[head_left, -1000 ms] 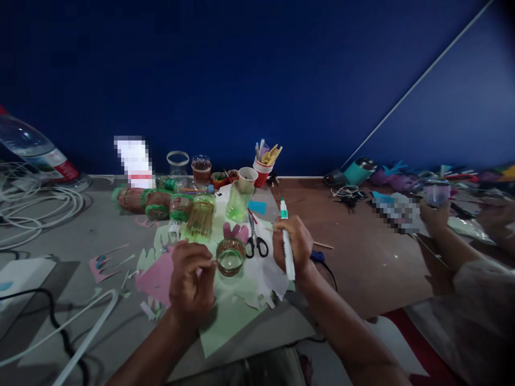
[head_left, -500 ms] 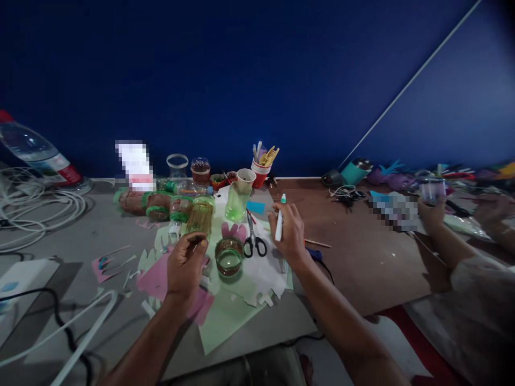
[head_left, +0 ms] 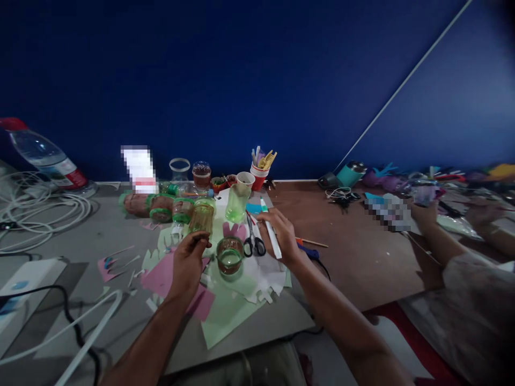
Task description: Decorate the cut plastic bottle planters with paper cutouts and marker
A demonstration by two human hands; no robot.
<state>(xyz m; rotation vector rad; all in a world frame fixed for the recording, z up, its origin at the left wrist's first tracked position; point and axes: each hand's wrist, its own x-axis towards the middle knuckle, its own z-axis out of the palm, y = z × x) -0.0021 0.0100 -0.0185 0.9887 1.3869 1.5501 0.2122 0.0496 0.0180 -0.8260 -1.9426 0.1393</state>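
Note:
My right hand (head_left: 284, 236) is wrapped around a white marker (head_left: 274, 239) with a green band, held slanted with its green end up and away. My left hand (head_left: 189, 262) is closed in a pinch above pink paper (head_left: 161, 276); whatever is between its fingertips is too small to make out. Between the hands stands a short clear cup (head_left: 230, 257) with a brown and green band. Behind it lies a pink paper cutout (head_left: 234, 230) with rounded lobes. Black-handled scissors (head_left: 254, 246) rest on white paper beside my right hand.
Green-tinted clear plastic pieces (head_left: 237, 202) and a row of brown-and-green bottle segments (head_left: 137, 204) stand behind. A cup of wooden cutlery (head_left: 259, 174) is at the wall. Cables (head_left: 60, 209) and a large bottle (head_left: 52, 161) lie left. At right, another person's hand (head_left: 424, 213) holds a clear cup.
My right hand has turned the marker from upright to slanted and moved it left toward the scissors. My left hand has shifted slightly left and away from the short cup.

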